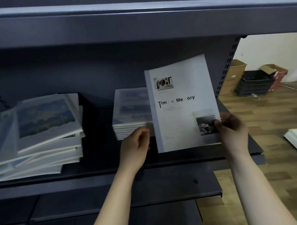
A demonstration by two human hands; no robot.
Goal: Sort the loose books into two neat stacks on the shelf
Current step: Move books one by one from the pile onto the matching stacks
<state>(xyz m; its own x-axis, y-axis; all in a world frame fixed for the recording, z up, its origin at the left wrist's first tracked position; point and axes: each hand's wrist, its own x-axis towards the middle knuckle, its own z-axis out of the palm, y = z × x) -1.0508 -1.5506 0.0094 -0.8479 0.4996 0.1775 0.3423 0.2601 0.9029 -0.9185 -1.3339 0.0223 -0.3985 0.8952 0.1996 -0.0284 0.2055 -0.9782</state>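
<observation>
On the dark grey metal shelf [102, 168], a squared-up stack [131, 113] of thin, glossy soft-cover books lies flat, their white page edges facing out. Just right of that stack, and partly in front of it, the right hand [233, 131] pinches a pale, smooth-covered book [179, 109] by its lower right corner, thumb on the cover. The book stands nearly upright above the shelf with its cover towards the person. Its long axis runs up and down, the top leans slightly right, and the spine is on the side next to the stack. The left hand [136, 145] sits at the stack's front edge with its fingers curled; whether it grips anything I cannot tell. Well left of the stack, a loose pile [44, 139] of similar books lies fanned and crooked. Above the stack runs another metal shelf [136, 20]. Far right of it, on a wood-patterned floor [278, 111], are cardboard boxes [236, 74] and black crates [256, 83].
</observation>
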